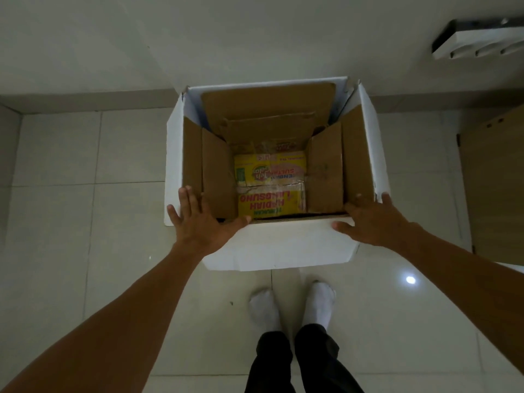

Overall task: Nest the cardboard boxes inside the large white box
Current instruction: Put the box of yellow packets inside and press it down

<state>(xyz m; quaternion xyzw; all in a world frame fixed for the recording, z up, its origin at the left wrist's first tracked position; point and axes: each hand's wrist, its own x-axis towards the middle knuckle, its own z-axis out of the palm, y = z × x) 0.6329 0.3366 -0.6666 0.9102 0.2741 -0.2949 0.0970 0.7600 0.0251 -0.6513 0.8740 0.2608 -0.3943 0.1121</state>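
A large white box (280,245) stands open on the tiled floor against the wall. Inside it sits a brown cardboard box (269,102) with its flaps upright. At the bottom of that one lies a yellow printed box (270,188). My left hand (201,219) rests flat, fingers spread, on the near left corner of the white box's rim. My right hand (371,219) lies on the near right corner, fingers over the edge of the brown flap. Neither hand holds anything lifted.
My feet in white socks (292,304) stand just behind the box. A wooden cabinet (496,188) stands at the right. A white and dark fixture (479,38) hangs on the wall at the upper right. Open tiled floor lies to the left.
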